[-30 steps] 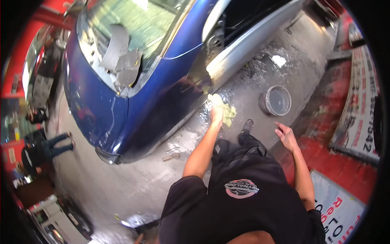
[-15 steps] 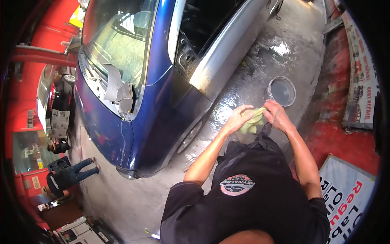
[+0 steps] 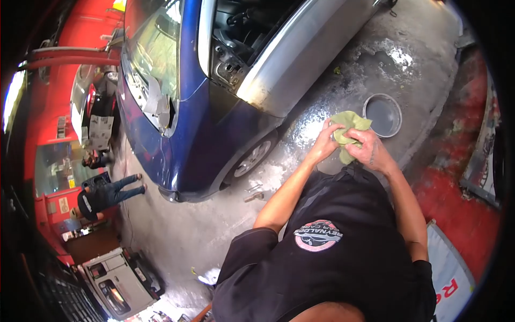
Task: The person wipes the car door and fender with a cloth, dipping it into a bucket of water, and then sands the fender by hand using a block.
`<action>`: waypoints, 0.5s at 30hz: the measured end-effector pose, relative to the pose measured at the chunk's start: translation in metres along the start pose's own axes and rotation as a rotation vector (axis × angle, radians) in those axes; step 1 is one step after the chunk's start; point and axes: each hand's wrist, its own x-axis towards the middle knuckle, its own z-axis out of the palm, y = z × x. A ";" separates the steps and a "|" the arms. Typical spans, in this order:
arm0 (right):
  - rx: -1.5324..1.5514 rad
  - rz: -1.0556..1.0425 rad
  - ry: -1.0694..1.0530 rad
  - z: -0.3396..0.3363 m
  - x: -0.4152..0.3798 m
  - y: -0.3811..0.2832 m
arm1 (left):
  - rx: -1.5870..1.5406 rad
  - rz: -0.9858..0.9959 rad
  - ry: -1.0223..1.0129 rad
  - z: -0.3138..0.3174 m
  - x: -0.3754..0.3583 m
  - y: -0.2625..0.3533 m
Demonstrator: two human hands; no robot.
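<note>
Both hands grip a crumpled yellow-green cloth [image 3: 348,119] in front of my body. My left hand [image 3: 327,144] has its fingers closed on the cloth's left side. On the other side my right hand [image 3: 369,149] pinches the cloth with its fingers bent over it. Just beyond my right hand, a round bucket [image 3: 382,115] with greyish liquid stands on the wet floor, apart from the cloth. Ahead to the left is a blue car [image 3: 196,129] with a bare silver-grey door [image 3: 292,67].
The car's front wheel [image 3: 253,159] is left of my arms, with small metal parts [image 3: 254,196] on the concrete. A red wall [image 3: 456,209] and a sign [image 3: 450,268] stand to the right. Another person [image 3: 104,197] is at the far left, near a white vehicle [image 3: 115,284].
The cloth has been spread wider and raised a little between my hands. My right hand has turned over it. The view has shifted, so the car appears farther left.
</note>
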 end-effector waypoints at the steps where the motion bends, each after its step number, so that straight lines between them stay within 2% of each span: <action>1: 0.026 -0.013 0.005 -0.012 -0.001 0.005 | -0.079 -0.016 0.050 0.014 0.004 -0.001; 2: 0.036 -0.018 -0.008 -0.028 -0.003 0.010 | -0.077 -0.028 0.062 0.025 0.009 -0.006; 4: 0.045 0.109 -0.029 -0.060 -0.008 0.025 | -0.037 0.126 0.155 0.041 0.017 -0.022; 5: 0.052 0.103 -0.041 -0.071 -0.011 0.040 | -0.105 0.027 0.189 0.048 0.017 -0.021; 7: 0.061 0.159 0.141 -0.091 -0.019 0.073 | -0.180 -0.145 0.242 0.053 0.015 -0.004; 8: 0.067 0.155 0.134 -0.099 -0.024 0.089 | -0.185 -0.220 0.253 0.053 0.015 0.005; 10: 0.055 0.322 0.078 -0.110 -0.032 0.119 | -0.197 -0.265 0.275 0.055 0.010 0.031; 11: 0.057 0.316 0.073 -0.107 -0.035 0.131 | -0.210 -0.301 0.290 0.057 0.009 0.046; 12: 0.009 0.210 0.064 -0.098 -0.042 0.142 | -0.206 -0.299 0.296 0.061 0.010 0.059; 13: -0.040 0.105 0.057 -0.095 -0.046 0.144 | -0.249 -0.264 0.299 0.066 0.011 0.070; 15: -0.078 0.022 0.029 -0.086 -0.048 0.136 | -0.272 -0.191 0.250 0.076 0.016 0.078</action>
